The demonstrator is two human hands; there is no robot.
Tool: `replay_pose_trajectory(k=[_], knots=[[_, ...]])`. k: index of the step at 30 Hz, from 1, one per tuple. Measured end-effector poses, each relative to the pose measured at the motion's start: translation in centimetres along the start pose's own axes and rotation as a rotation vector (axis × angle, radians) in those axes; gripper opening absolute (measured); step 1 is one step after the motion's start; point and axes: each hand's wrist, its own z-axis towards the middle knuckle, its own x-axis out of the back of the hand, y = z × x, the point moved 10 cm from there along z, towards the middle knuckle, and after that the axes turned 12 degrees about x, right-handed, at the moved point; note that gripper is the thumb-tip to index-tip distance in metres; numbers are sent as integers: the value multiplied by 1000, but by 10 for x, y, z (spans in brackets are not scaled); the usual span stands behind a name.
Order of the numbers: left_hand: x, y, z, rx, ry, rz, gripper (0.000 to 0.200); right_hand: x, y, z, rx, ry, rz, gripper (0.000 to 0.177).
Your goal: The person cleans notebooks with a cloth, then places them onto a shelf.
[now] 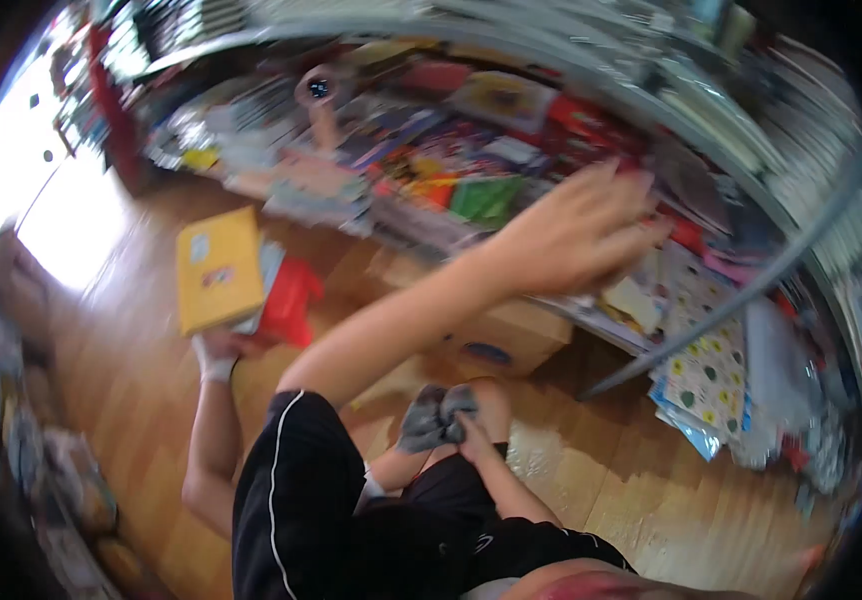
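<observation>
My left hand [596, 225] is stretched across the view above the low shelf's packets, blurred by motion. Its fingers are apart, and nothing shows between them. Lower in the middle, my right hand [471, 438] has its fingers round a grey cloth thing [441, 415], possibly a sock, beside bare legs and black clothing. Left of my outstretched arm, a yellow book or envelope [219, 270] overlaps a red packet [291, 300]. A bare limb [213, 440] with a white band or sock reaches up to them; whose it is I cannot tell.
Colourful packets and papers [431, 165] crowd the low shelf. A brown cardboard box [521, 335] stands below it on the wooden floor [131, 370]. A curved grey pole [741, 300] crosses the right side, near flower-patterned sheets [706, 360]. Bags [76, 475] lie at the left.
</observation>
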Motion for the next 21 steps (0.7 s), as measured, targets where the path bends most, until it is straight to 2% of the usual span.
replay_pose_trajectory(k=[1, 2, 3, 4, 5, 6, 8, 9, 10, 12, 14, 16, 18, 19, 21], knots=[[20, -3, -52, -28, -113, 101, 41, -9, -4, -7, -174, 131, 257, 37], [39, -22, -110, 86, -159, 167, 36, -6, -6, -9, -186, 173, 218, 36], [71, -60, -166, 327, -29, 56, 29, -11, -12, -11, -176, 159, 231, 35], [106, -99, -235, 585, 38, 187, 27, -9, -10, -15, -228, 197, 203, 34], [165, -107, -291, 892, 121, 510, 28, -7, -8, -18, -281, 236, 178, 33], [217, -127, -382, 1375, 249, 539, 28, -3, -6, -12, -270, 181, 75, 33], [303, -114, -481, 1586, 468, 693, 35, 20, 13, 2, -219, 156, 26, 35], [325, -111, -490, 1604, 466, 720, 35, 0, 6, 1, -287, 218, 175, 35], [352, -106, -495, 1631, 513, 822, 38, -15, 0, 1, -334, 225, 159, 42], [386, -104, -498, 1664, 570, 935, 42, -2, 0, 16, -217, 196, 35, 37], [390, -123, -479, 1597, 537, 1025, 48, -25, -20, 17, -120, 128, -78, 34], [373, -154, -464, 1495, 326, 1147, 63, -33, -25, 18, -118, 142, -104, 34], [332, -179, -433, 1401, -25, 1157, 78, -32, -25, 17, -116, 177, -137, 33], [321, -181, -430, 1396, -19, 1143, 78, -32, -25, 18, -100, 162, -160, 33], [255, -197, -426, 1267, -444, 878, 74, -44, -35, 18, -72, 127, -212, 32]])
